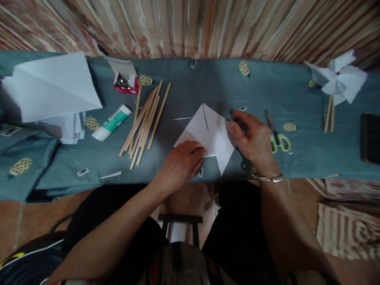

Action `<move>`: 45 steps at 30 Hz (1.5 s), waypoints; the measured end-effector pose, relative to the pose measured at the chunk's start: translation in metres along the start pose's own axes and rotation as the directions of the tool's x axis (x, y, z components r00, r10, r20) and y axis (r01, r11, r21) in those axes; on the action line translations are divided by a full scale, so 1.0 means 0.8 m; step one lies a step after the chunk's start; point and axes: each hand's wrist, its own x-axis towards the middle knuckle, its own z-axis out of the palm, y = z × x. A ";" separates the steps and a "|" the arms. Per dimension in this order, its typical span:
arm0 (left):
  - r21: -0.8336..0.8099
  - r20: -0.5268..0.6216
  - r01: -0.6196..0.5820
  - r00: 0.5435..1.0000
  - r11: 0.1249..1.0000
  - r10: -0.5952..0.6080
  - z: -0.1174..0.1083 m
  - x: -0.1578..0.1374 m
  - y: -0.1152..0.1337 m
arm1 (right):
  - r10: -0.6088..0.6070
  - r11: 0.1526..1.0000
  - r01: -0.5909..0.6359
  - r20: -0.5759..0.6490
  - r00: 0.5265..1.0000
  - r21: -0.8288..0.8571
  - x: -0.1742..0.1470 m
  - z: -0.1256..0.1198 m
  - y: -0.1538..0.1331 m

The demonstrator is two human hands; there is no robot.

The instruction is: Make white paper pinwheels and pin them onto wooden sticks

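Note:
A white square of paper (202, 132) lies in front of me with a slit running in from its top corner. Its lower right part hangs down as a pointed flap (223, 158). My left hand (185, 162) is closed at the paper's lower left edge, fingers bent together and pressing on it. At the right corner, my right hand (252, 136) pinches the paper between thumb and forefinger. Scissors with green handles (279, 140) lie just right of that hand. A thin white paper strip (182, 118) rests left of the square.
Left of the paper are several wooden sticks (147, 124), a glue stick (113, 122), a red box of metal pins (126, 82) and stacked white sheets (56, 87). At the right lie a paper pinwheel (338, 77) and a dark phone (370, 138). A striped curtain (178, 27) borders the table's back.

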 end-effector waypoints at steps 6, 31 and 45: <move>0.018 -0.110 -0.057 0.992 0.998 0.059 -0.010 -0.002 -0.018 | 0.209 0.938 -0.220 0.068 0.976 0.268 -0.004 -0.003 0.019; 0.186 0.037 -0.138 0.990 0.973 0.134 -0.001 -0.033 0.016 | 0.087 0.990 -0.080 0.059 0.994 -0.118 -0.083 -0.026 -0.030; 0.209 -0.009 -0.154 0.987 0.966 0.160 -0.005 -0.033 0.021 | -0.108 0.927 -0.024 0.326 0.939 0.375 -0.083 -0.028 -0.018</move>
